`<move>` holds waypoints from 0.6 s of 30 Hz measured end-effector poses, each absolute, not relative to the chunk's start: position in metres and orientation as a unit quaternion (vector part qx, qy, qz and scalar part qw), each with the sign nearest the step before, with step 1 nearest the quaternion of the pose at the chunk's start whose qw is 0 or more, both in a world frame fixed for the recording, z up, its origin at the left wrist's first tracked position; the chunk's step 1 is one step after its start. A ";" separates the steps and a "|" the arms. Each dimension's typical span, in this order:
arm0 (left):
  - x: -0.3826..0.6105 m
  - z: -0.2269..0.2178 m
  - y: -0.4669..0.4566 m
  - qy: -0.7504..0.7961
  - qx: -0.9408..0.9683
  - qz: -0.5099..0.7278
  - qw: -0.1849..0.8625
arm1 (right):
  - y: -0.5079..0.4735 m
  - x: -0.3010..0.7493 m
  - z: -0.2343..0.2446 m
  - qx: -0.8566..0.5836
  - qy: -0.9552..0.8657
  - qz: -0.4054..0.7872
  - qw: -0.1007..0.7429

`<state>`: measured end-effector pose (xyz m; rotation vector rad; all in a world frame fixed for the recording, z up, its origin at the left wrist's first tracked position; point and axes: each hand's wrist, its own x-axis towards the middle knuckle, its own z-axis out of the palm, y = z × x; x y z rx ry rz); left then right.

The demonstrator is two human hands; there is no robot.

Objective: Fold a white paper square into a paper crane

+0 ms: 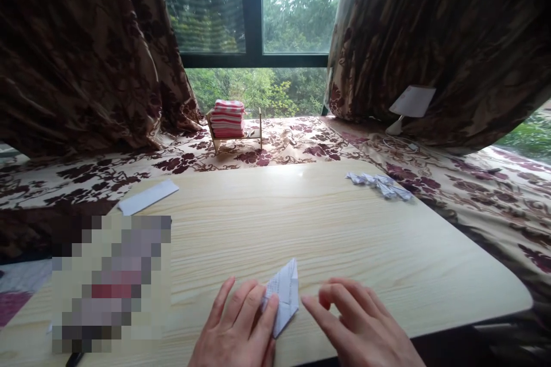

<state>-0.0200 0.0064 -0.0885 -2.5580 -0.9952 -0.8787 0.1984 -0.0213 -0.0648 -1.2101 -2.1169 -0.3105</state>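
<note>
A small folded paper with faint printed or written lines lies on the wooden-topped table near its front edge. It has a pointed top and a creased right side. My left hand holds its left part down, fingers over the paper and thumb at its lower middle; part of the paper is hidden beneath. Just to the right, apart from the paper, my right hand hovers with bent, parted fingers and nothing visible in them.
Several folded white paper pieces lie at the table's back right. A white paper strip sits at the back left, with a blurred-out item in front. Beyond are a small rack with folded red-and-white cloths and a lamp.
</note>
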 end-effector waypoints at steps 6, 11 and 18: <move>-0.017 -0.084 -0.001 -0.362 -0.876 -0.302 0.097 | -0.016 0.173 -0.072 -0.426 -0.830 -0.144 0.330; -0.027 -0.074 0.009 -0.335 -0.899 -0.275 0.068 | -0.010 0.178 -0.073 -0.416 -0.829 -0.177 0.329; -0.053 -0.051 0.016 -0.382 -0.897 -0.220 0.037 | -0.009 0.173 -0.086 -0.438 -0.801 -0.153 0.377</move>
